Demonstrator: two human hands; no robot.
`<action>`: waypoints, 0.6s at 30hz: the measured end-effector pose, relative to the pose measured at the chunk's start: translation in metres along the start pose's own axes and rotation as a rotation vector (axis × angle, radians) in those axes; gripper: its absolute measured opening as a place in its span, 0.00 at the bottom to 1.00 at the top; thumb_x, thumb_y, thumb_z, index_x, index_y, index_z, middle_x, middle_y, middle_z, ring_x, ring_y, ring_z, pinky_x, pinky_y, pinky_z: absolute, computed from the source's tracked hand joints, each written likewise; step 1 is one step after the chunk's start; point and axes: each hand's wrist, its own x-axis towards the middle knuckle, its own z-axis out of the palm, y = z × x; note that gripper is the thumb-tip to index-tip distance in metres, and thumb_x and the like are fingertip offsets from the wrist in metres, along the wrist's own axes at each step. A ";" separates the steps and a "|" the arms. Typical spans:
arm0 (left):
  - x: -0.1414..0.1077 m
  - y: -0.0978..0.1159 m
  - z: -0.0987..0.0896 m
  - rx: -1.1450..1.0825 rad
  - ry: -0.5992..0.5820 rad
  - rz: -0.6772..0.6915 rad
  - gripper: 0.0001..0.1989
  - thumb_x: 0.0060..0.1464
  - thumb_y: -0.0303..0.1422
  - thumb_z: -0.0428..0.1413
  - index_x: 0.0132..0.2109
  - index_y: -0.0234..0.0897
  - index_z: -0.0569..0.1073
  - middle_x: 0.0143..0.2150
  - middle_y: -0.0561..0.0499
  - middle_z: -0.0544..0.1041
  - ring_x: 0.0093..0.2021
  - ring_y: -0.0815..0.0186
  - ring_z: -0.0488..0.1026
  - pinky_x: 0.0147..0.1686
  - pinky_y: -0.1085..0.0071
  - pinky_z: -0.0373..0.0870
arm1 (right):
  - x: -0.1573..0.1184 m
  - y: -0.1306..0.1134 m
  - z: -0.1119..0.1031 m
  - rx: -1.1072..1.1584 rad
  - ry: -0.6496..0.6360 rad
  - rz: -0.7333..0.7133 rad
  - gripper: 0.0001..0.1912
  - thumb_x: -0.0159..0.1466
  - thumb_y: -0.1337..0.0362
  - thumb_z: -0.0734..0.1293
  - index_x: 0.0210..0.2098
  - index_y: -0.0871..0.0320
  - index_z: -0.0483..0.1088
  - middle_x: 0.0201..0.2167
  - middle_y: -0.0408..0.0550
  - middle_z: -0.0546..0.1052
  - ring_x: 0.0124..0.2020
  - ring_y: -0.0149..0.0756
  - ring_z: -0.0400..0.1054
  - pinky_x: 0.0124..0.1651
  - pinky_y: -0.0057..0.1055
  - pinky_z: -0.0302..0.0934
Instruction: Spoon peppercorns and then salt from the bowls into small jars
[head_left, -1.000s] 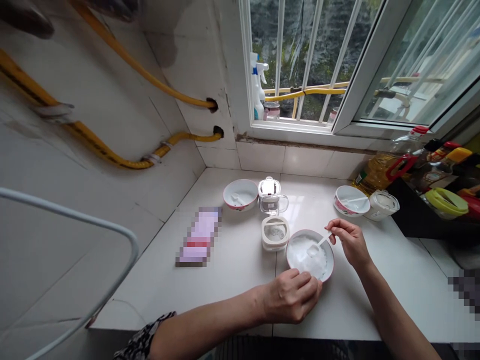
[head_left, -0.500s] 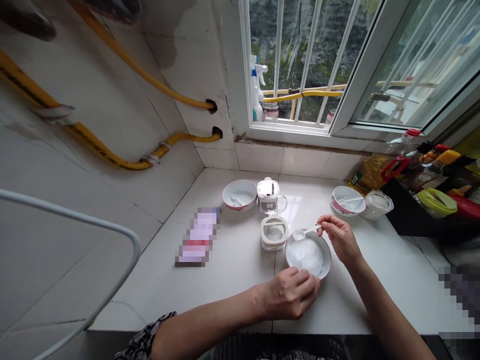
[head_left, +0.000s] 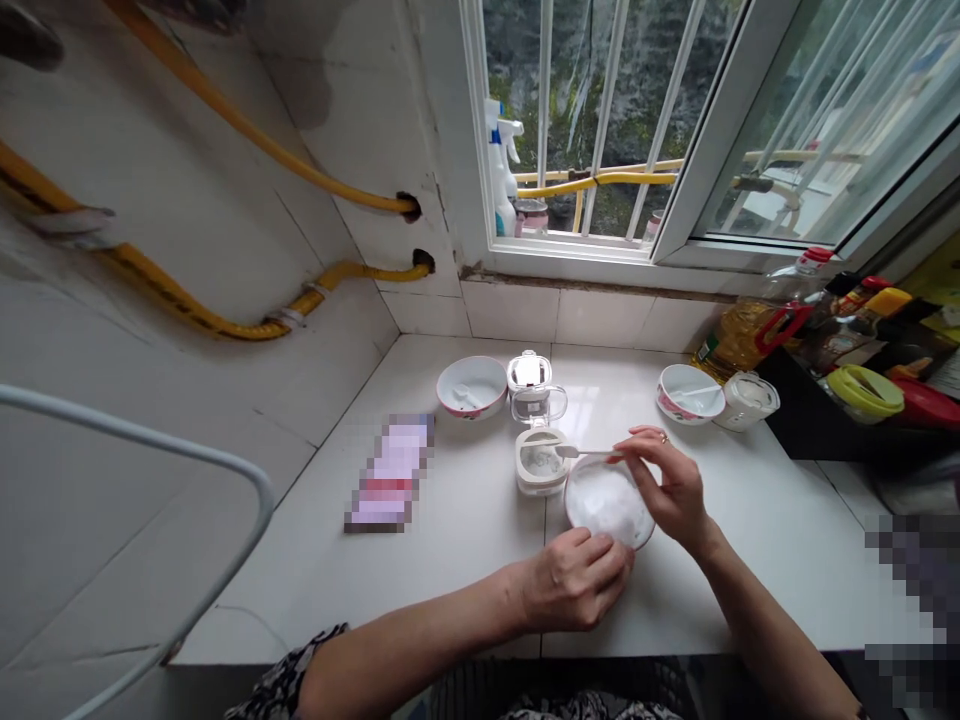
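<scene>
My right hand pinches the handle of a small white spoon. The spoon's head is over the rim of an open clear seasoning jar with a pale rim and greyish-white contents. My left hand grips the near rim of a bowl, its fingers closed there. White powder is heaped inside that bowl. The jar's transparent lid stands flipped up at the back. The bowl sits on the counter just right of the jar.
Behind stand another bowl with a white spoon in it and a second jar. Farther right are a flowered bowl, a white-filled jar and an oil bottle. A blurred-out flat object lies left; a white rail crosses the left side.
My right hand has carried the spoon left, from above the powder bowl to the open jar. My left hand stays on the bowl's rim. The whole view has shifted slightly.
</scene>
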 end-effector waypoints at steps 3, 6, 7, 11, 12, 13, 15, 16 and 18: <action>0.002 -0.001 -0.003 -0.005 0.018 -0.013 0.07 0.61 0.21 0.53 0.41 0.23 0.76 0.31 0.47 0.73 0.30 0.67 0.70 0.22 0.70 0.65 | -0.005 0.008 -0.015 0.036 0.056 0.125 0.09 0.64 0.73 0.64 0.37 0.54 0.73 0.21 0.42 0.76 0.33 0.39 0.71 0.41 0.38 0.66; 0.002 -0.001 -0.005 0.004 -0.025 -0.001 0.09 0.62 0.21 0.51 0.43 0.23 0.76 0.31 0.47 0.73 0.31 0.67 0.70 0.22 0.71 0.66 | -0.011 0.018 -0.028 0.021 0.060 0.164 0.09 0.63 0.73 0.63 0.33 0.54 0.72 0.20 0.41 0.73 0.29 0.37 0.68 0.33 0.34 0.64; 0.002 -0.001 -0.005 0.008 -0.036 0.005 0.09 0.63 0.22 0.50 0.43 0.23 0.76 0.32 0.46 0.73 0.31 0.67 0.71 0.22 0.72 0.67 | -0.012 0.020 -0.030 0.006 0.064 0.160 0.09 0.63 0.73 0.63 0.32 0.55 0.72 0.21 0.42 0.72 0.29 0.37 0.68 0.33 0.34 0.63; -0.001 -0.001 -0.005 0.016 -0.055 0.013 0.10 0.63 0.22 0.50 0.44 0.24 0.76 0.33 0.45 0.74 0.32 0.67 0.71 0.23 0.72 0.67 | -0.012 0.021 -0.031 -0.058 0.038 0.096 0.09 0.62 0.74 0.62 0.31 0.55 0.71 0.22 0.42 0.73 0.29 0.36 0.68 0.38 0.37 0.64; -0.001 -0.001 -0.005 0.020 -0.067 0.016 0.10 0.63 0.22 0.50 0.45 0.24 0.76 0.33 0.45 0.74 0.33 0.67 0.71 0.24 0.72 0.68 | -0.011 0.020 -0.029 -0.066 0.011 0.078 0.10 0.62 0.74 0.62 0.31 0.55 0.71 0.22 0.42 0.73 0.28 0.35 0.68 0.39 0.38 0.64; -0.001 -0.001 -0.005 0.023 -0.079 0.020 0.10 0.63 0.22 0.50 0.45 0.24 0.75 0.34 0.44 0.75 0.33 0.67 0.71 0.24 0.72 0.68 | -0.010 0.018 -0.026 -0.069 -0.020 0.064 0.10 0.61 0.74 0.61 0.31 0.55 0.71 0.22 0.41 0.72 0.26 0.34 0.67 0.40 0.38 0.65; -0.001 -0.001 -0.005 0.023 -0.093 0.028 0.11 0.63 0.22 0.50 0.46 0.24 0.75 0.34 0.44 0.75 0.34 0.66 0.71 0.24 0.72 0.69 | -0.010 0.015 -0.022 -0.059 -0.083 0.064 0.09 0.61 0.73 0.61 0.30 0.54 0.71 0.21 0.40 0.71 0.23 0.33 0.64 0.43 0.40 0.65; -0.001 -0.001 -0.005 0.017 -0.090 0.029 0.11 0.63 0.22 0.50 0.46 0.23 0.75 0.34 0.44 0.75 0.34 0.66 0.72 0.25 0.72 0.69 | -0.010 0.013 -0.021 -0.046 -0.104 0.086 0.09 0.60 0.72 0.61 0.29 0.54 0.71 0.20 0.39 0.70 0.23 0.32 0.63 0.44 0.41 0.65; -0.001 -0.001 -0.005 0.003 -0.071 0.025 0.11 0.63 0.22 0.50 0.46 0.21 0.75 0.34 0.44 0.75 0.34 0.66 0.72 0.25 0.71 0.69 | -0.011 0.012 -0.019 -0.010 -0.107 0.190 0.09 0.60 0.71 0.61 0.29 0.54 0.71 0.19 0.40 0.71 0.25 0.35 0.65 0.42 0.40 0.65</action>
